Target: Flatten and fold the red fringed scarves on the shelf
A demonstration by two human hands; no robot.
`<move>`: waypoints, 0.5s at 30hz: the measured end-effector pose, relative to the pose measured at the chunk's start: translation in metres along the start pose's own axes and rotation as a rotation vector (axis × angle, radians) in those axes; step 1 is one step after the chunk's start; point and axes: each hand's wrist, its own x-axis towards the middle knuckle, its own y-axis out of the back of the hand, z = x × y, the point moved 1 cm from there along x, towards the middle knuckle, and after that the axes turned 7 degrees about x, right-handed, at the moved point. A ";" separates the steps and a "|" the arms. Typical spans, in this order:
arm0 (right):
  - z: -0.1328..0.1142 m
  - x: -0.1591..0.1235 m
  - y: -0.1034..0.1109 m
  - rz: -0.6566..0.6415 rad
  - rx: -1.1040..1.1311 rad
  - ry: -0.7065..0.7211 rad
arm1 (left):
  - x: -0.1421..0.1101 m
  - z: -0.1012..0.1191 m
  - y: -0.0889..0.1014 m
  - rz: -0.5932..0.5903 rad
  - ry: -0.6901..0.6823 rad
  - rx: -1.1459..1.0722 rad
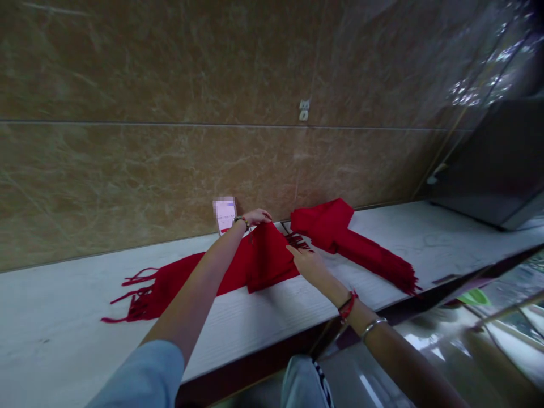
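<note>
A red scarf [182,277] with long fringe lies along the white tabletop, its left end spread flat and its right part folded over itself. At the raised far edge of the fold, my left hand [258,217] is closed with the fabric in its fingertips. My right hand [306,264] grips the fold's near right edge between thumb and fingers. Just right of my hands sits a second piece of red fringed cloth [340,229], bunched at the back and stretching toward the front edge. Dark fringe strands lie between the two red pieces.
A phone-like device [226,211] with a lit, blurred screen leans on the brown marble-patterned wall [170,170] behind the white table [76,300]. A wall socket [304,110] is higher up. A large dark box-shaped object [488,164] stands at the right end. A green basin [474,297] is lower right.
</note>
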 end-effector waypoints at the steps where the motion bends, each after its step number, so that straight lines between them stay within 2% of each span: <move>1: 0.007 -0.003 -0.010 -0.003 0.029 -0.015 | 0.006 0.000 -0.012 -0.001 0.012 0.036; 4: 0.020 -0.008 -0.037 -0.004 0.104 -0.050 | 0.018 0.000 -0.040 0.002 0.034 0.147; 8: 0.027 -0.010 -0.054 0.033 0.161 -0.046 | 0.009 0.003 -0.053 0.084 -0.014 0.263; 11: 0.029 -0.009 -0.054 0.042 0.187 -0.037 | -0.031 0.002 -0.053 0.201 -0.087 0.319; 13: 0.030 -0.010 -0.050 0.038 0.201 -0.029 | -0.074 -0.005 -0.054 0.269 -0.124 0.354; 15: 0.031 -0.010 -0.045 0.047 0.205 -0.022 | -0.123 -0.018 -0.057 0.337 -0.200 0.492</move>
